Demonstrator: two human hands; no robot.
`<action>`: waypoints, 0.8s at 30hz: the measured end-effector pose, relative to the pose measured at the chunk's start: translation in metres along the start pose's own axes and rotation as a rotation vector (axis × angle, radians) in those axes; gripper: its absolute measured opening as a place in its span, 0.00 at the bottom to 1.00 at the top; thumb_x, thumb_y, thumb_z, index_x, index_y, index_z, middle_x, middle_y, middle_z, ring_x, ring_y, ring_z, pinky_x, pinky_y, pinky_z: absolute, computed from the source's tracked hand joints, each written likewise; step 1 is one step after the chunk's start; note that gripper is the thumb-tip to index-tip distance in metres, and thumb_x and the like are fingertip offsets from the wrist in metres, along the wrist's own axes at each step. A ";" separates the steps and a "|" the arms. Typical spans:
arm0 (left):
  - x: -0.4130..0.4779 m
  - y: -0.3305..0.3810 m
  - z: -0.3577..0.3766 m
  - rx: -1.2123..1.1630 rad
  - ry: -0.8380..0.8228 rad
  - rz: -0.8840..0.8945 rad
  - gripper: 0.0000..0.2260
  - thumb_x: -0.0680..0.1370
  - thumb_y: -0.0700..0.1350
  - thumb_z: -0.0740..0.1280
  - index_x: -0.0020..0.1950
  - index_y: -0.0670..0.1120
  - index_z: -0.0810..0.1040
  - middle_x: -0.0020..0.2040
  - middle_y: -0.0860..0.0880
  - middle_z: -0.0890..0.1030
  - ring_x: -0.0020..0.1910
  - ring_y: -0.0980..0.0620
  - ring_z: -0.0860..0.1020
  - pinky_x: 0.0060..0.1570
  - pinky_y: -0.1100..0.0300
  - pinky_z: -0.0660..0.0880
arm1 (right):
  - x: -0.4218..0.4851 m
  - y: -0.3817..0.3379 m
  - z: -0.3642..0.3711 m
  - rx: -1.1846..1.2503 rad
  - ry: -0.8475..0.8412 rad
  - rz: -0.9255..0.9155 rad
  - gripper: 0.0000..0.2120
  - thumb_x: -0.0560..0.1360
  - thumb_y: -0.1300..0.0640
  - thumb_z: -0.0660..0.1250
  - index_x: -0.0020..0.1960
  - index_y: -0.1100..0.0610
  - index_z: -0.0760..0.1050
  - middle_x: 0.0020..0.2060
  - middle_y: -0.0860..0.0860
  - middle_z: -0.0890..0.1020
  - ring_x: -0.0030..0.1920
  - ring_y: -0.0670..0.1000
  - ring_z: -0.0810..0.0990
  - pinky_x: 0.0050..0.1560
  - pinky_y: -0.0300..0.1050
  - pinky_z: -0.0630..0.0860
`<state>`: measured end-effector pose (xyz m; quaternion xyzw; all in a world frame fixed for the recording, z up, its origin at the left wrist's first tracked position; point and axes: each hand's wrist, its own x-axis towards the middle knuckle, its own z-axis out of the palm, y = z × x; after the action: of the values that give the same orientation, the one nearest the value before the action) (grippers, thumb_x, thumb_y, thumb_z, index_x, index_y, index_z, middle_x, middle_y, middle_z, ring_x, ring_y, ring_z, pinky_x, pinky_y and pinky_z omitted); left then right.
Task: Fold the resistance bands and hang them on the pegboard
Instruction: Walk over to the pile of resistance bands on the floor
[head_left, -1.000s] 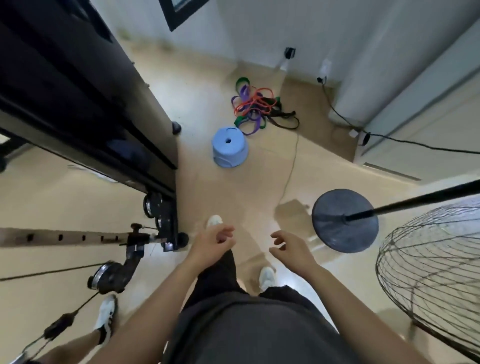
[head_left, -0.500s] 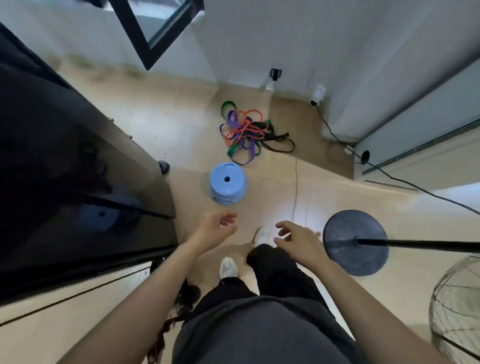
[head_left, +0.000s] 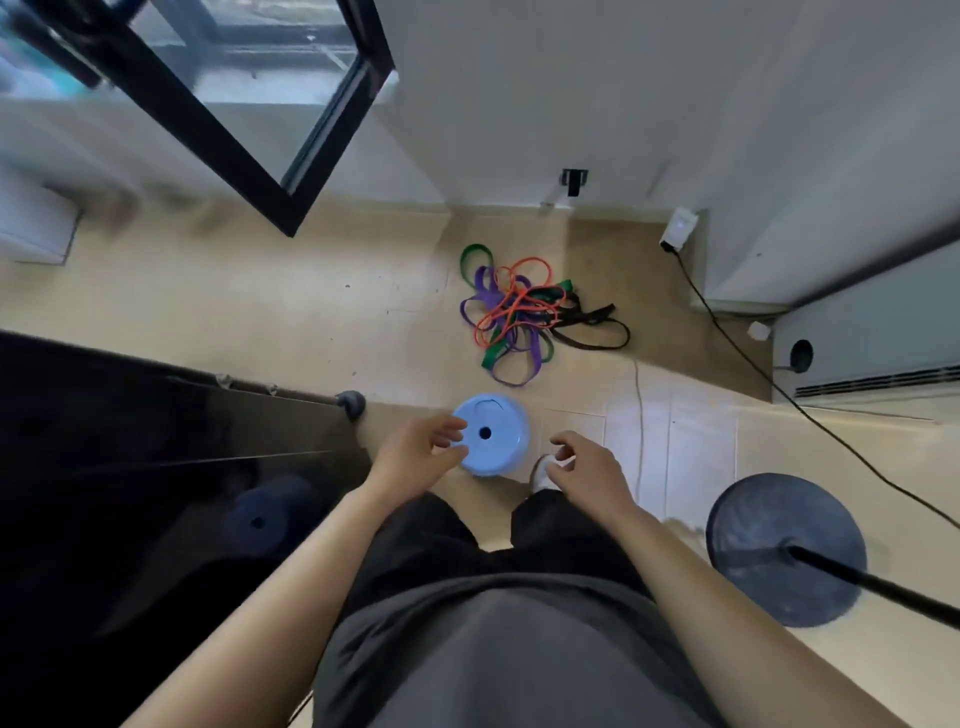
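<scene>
Resistance bands (head_left: 514, 312): a loose tangle of orange, purple, green and black loops lay on the floor (head_left: 260, 312), just above the centre of the frame, close to the foot of the white wall.
Left hand (head_left: 415, 457): it hung in the air at lower centre, fingers loosely curled and slightly apart, holding nothing; in the picture its fingertips overlapped the left edge of the stool.
Right hand (head_left: 587, 473): it was raised just right of the stool, fingers relaxed and bent, holding nothing, well short of the bands.
Blue stool (head_left: 493, 434): round, with a hole in its top, it stood on the floor between the hands and the bands.
Shoe (head_left: 540, 473): a white toe showed under the right hand, beside the stool.
Dark glossy cabinet (head_left: 130, 493): it filled the left of the frame and reflected the stool.
Stand base (head_left: 784, 551): a round dark disc with a black pole sat at lower right.
Black cable (head_left: 753, 358): it ran from a wall plug at upper right across the floor.
Window frame (head_left: 234, 130): black, at upper left.
</scene>
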<state>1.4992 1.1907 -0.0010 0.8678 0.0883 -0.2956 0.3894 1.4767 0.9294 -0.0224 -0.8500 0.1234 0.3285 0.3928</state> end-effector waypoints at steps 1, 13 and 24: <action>0.014 0.003 -0.010 -0.011 -0.002 -0.001 0.15 0.75 0.52 0.72 0.61 0.56 0.81 0.51 0.57 0.84 0.52 0.59 0.82 0.59 0.52 0.79 | 0.013 -0.009 -0.004 0.008 0.003 0.015 0.20 0.76 0.55 0.68 0.67 0.53 0.75 0.51 0.48 0.81 0.49 0.51 0.79 0.49 0.42 0.72; 0.233 0.010 -0.114 0.010 -0.252 0.103 0.16 0.75 0.47 0.72 0.62 0.51 0.82 0.51 0.56 0.85 0.49 0.62 0.82 0.59 0.58 0.78 | 0.165 -0.100 -0.001 0.096 0.137 0.300 0.20 0.76 0.53 0.70 0.67 0.52 0.74 0.57 0.50 0.81 0.52 0.51 0.81 0.56 0.45 0.77; 0.419 0.003 -0.133 0.057 -0.382 0.093 0.14 0.72 0.46 0.75 0.58 0.51 0.83 0.47 0.54 0.85 0.47 0.53 0.83 0.57 0.51 0.79 | 0.323 -0.119 -0.030 0.052 0.188 0.342 0.19 0.77 0.54 0.70 0.66 0.53 0.75 0.51 0.49 0.81 0.51 0.52 0.81 0.52 0.41 0.72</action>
<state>1.8984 1.2537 -0.1735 0.8098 -0.0361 -0.4391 0.3875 1.7900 1.0013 -0.1499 -0.8331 0.3106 0.3063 0.3400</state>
